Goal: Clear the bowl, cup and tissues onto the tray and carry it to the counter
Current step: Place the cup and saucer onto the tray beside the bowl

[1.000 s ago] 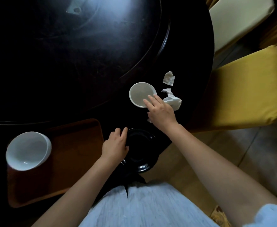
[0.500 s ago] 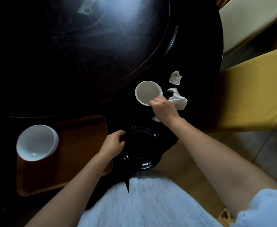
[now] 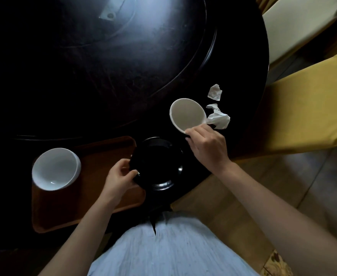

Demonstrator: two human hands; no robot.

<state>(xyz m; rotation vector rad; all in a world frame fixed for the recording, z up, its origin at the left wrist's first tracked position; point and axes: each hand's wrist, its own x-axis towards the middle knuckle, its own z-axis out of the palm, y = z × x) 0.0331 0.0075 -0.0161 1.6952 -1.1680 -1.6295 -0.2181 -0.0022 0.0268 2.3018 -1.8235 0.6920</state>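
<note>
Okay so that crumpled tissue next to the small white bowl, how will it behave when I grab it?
The crumpled tissue looks thin and creased, so probably floppy and very light. It likely squashes in the hand rather than rolls, and may snag since it touches the small white bowl.

Item count: two white bowls (image 3: 56, 169) (image 3: 187, 114), one black plate (image 3: 157, 164), two crumpled tissues (image 3: 215, 92) (image 3: 219, 119), one brown tray (image 3: 96, 176), two hands (image 3: 120, 179) (image 3: 207, 148).

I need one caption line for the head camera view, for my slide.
Right hand tilts small white bowl near tissues; left hand grips black plate beside tray.
</note>
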